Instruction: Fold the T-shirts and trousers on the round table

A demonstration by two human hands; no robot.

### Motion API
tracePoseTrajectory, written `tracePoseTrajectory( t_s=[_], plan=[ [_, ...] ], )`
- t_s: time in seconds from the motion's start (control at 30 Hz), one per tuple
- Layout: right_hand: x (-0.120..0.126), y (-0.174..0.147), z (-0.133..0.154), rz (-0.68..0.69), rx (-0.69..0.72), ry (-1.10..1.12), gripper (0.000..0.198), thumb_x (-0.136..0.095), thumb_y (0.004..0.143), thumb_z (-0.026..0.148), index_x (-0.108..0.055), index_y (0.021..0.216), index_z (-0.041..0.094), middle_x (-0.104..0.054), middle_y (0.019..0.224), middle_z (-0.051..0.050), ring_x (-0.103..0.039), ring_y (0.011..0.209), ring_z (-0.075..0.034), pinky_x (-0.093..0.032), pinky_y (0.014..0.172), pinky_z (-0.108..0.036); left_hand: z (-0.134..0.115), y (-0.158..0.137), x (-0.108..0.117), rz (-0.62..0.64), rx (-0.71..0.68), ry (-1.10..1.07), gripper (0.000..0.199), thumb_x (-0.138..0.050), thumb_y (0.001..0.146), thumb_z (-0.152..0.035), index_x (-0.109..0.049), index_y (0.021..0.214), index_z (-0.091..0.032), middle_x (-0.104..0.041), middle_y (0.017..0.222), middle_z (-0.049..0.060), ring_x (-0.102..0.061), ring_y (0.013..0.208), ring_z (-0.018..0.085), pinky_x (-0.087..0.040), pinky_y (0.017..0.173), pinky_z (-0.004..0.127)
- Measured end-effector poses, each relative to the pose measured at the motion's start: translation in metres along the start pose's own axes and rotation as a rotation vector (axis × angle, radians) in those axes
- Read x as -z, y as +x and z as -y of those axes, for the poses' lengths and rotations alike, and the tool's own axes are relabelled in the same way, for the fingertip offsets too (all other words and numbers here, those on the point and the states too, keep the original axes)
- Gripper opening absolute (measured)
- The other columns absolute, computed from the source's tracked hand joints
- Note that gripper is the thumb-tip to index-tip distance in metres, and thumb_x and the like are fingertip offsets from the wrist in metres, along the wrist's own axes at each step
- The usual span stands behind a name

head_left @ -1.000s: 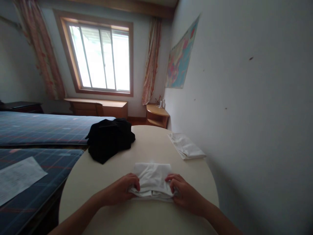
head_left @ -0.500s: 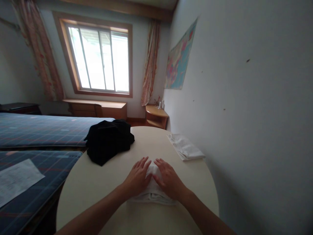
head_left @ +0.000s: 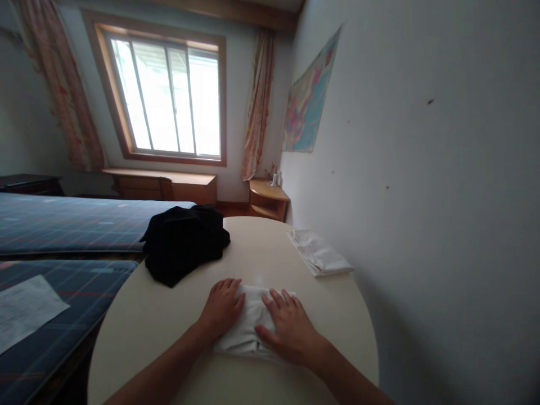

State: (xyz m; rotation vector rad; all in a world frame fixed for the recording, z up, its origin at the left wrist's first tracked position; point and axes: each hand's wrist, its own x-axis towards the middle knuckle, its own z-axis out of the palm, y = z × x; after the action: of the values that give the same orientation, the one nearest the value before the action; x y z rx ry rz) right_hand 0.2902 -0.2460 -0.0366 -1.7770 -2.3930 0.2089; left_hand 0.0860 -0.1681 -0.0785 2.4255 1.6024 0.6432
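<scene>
A folded white cloth [head_left: 248,323], perhaps a garment, lies flat on the pale round table [head_left: 169,326] in front of me. At its left edge rests my left hand [head_left: 223,304], fingers extended over the border of the cloth. My right hand [head_left: 289,326] lies on the right part of the cloth, palm down with the fingers spread. Some creases show between the two hands. Neither hand grips the cloth; the parts under the palms are hidden.
A crumpled black garment [head_left: 183,242] sits at the table's far left. Another folded white cloth [head_left: 320,253] lies at the far right near the wall [head_left: 422,236]. Plaid mattresses [head_left: 84,225] stand to the left, with a sheet of paper [head_left: 29,309] on the nearer one.
My hands have moved apart from near the middle of the white cloth, the left one to its left edge, the right one slightly right and lower. More of the cloth shows between them.
</scene>
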Motion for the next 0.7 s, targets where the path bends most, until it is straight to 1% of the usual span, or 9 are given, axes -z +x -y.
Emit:
tracePoseTrajectory(
  t_s=[0.1, 0.17, 0.23, 0.33, 0.4, 0.47, 0.53, 0.6, 0.7],
  plan=[
    [0.015, 0.012, 0.004, -0.040, -0.058, -0.009, 0.050, -0.042, 0.095, 0.057, -0.062, 0.123, 0.021, -0.064, 0.127, -0.013, -0.057, 0.117, -0.031, -0.038, 0.102, -0.048, 0.009, 0.005, 0.003, -0.014, 0.014, -0.174, 0.037, -0.050, 0.086, -0.019, -0.063, 0.120, -0.016, -0.067, 0.119, 0.011, -0.058, 0.115, 0.024, -0.039, 0.107, 0.039],
    [0.018, 0.025, 0.002, -0.074, -0.114, 0.008, 0.043, -0.040, 0.098, 0.049, -0.063, 0.121, 0.020, -0.068, 0.117, -0.013, -0.061, 0.109, -0.029, -0.041, 0.097, -0.044, 0.012, 0.008, 0.003, -0.029, 0.036, -0.338, 0.034, -0.052, 0.082, -0.018, -0.065, 0.114, -0.017, -0.069, 0.116, 0.009, -0.059, 0.113, 0.023, -0.041, 0.105, 0.038],
    [0.016, 0.040, -0.004, -0.077, -0.119, 0.055, 0.043, -0.042, 0.097, 0.045, -0.061, 0.126, 0.019, -0.066, 0.122, -0.013, -0.059, 0.112, -0.028, -0.041, 0.097, -0.042, 0.012, 0.009, 0.004, -0.053, 0.067, -0.509, 0.032, -0.054, 0.080, -0.021, -0.067, 0.109, -0.019, -0.070, 0.112, 0.008, -0.061, 0.109, 0.023, -0.044, 0.102, 0.038],
    [0.010, 0.059, -0.017, -0.007, -0.037, 0.209, 0.046, -0.048, 0.094, 0.046, -0.061, 0.127, 0.017, -0.065, 0.125, -0.013, -0.059, 0.112, -0.026, -0.042, 0.095, -0.036, 0.007, 0.009, 0.008, -0.042, 0.115, -0.743, 0.033, -0.057, 0.079, -0.031, -0.065, 0.108, -0.018, -0.070, 0.103, 0.008, -0.065, 0.094, 0.022, -0.053, 0.085, 0.035],
    [0.009, 0.067, -0.026, 0.092, 0.037, 0.330, 0.044, -0.048, 0.093, 0.047, -0.065, 0.120, 0.016, -0.070, 0.113, -0.011, -0.063, 0.099, -0.022, -0.045, 0.085, -0.030, 0.003, 0.008, 0.010, -0.031, 0.131, -0.868, 0.038, -0.059, 0.079, -0.039, -0.063, 0.109, -0.017, -0.070, 0.098, 0.008, -0.066, 0.086, 0.022, -0.054, 0.074, 0.032],
    [0.012, 0.069, -0.034, 0.188, 0.088, 0.405, 0.042, -0.049, 0.093, 0.049, -0.069, 0.109, 0.017, -0.072, 0.098, -0.007, -0.064, 0.085, -0.020, -0.045, 0.074, -0.027, 0.000, 0.007, 0.011, -0.047, 0.124, -0.964, 0.041, -0.063, 0.079, -0.044, -0.062, 0.109, -0.016, -0.069, 0.098, 0.008, -0.066, 0.088, 0.022, -0.055, 0.070, 0.031],
    [0.017, 0.068, -0.041, 0.233, 0.106, 0.455, 0.041, -0.052, 0.090, 0.053, -0.068, 0.105, 0.018, -0.071, 0.094, -0.005, -0.063, 0.082, -0.019, -0.044, 0.070, -0.025, -0.001, 0.008, 0.010, -0.052, 0.113, -1.029, 0.043, -0.065, 0.079, -0.046, -0.060, 0.109, -0.017, -0.069, 0.099, 0.009, -0.067, 0.091, 0.023, -0.056, 0.071, 0.031],
    [0.021, 0.065, -0.049, 0.236, 0.104, 0.506, 0.041, -0.056, 0.089, 0.053, -0.066, 0.109, 0.020, -0.070, 0.100, -0.004, -0.063, 0.086, -0.019, -0.044, 0.072, -0.025, -0.001, 0.010, 0.005, -0.035, 0.098, -1.052, 0.044, -0.064, 0.081, -0.048, -0.058, 0.112, -0.017, -0.068, 0.104, 0.010, -0.067, 0.093, 0.023, -0.057, 0.073, 0.033],
    [0.026, 0.060, -0.066, 0.231, 0.069, 0.542, 0.038, -0.056, 0.089, 0.051, -0.063, 0.111, 0.021, -0.071, 0.102, -0.005, -0.064, 0.089, -0.019, -0.046, 0.075, -0.027, 0.003, 0.012, -0.006, -0.069, 0.057, -0.937, 0.040, -0.056, 0.088, -0.046, -0.056, 0.117, -0.019, -0.065, 0.118, 0.012, -0.066, 0.100, 0.023, -0.057, 0.081, 0.037]
  ],
)
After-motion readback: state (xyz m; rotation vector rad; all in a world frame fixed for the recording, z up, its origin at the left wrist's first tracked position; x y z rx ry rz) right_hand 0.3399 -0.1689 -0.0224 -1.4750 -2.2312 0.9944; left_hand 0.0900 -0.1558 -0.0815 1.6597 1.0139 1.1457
